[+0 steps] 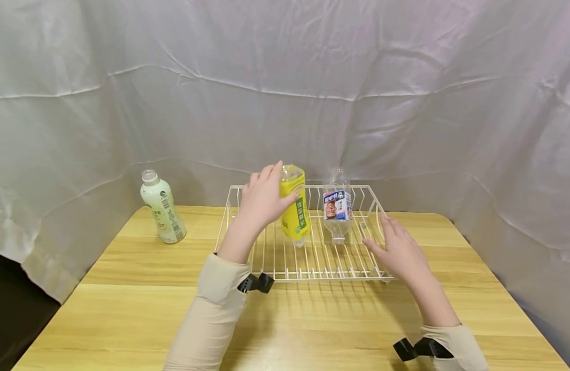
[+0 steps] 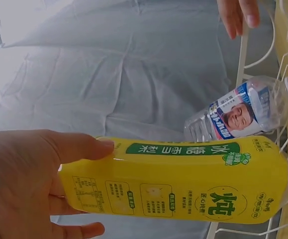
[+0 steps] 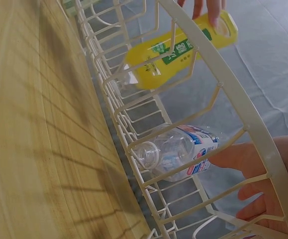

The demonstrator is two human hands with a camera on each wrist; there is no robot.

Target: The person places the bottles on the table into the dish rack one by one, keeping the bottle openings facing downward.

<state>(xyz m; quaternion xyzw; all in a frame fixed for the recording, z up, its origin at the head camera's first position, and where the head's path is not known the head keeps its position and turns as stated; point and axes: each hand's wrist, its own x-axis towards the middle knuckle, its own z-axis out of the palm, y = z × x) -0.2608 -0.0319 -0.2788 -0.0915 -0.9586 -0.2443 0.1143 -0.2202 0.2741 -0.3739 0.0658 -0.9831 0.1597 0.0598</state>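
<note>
My left hand [image 1: 265, 195] grips a plastic bottle with a yellow label [image 1: 295, 208] near its base, thumb on one side and fingers round the other. The bottle is upside down over the white wire rack [image 1: 333, 280], its clear neck low among the wires. To its right a clear bottle with a blue and white label [image 1: 338, 206] stands neck down in the rack, leaning back. My right hand [image 1: 402, 251] is at the rack's right side with fingers extended and nothing in its grasp; in the right wrist view its thumb [image 3: 231, 158] overlaps the clear bottle's label.
A pale green bottle [image 1: 163, 208] without a cap stands upright at the table's back left. The rack sits on a wooden table [image 1: 141, 319]. Grey cloth [image 1: 285, 123] hangs behind and along both sides.
</note>
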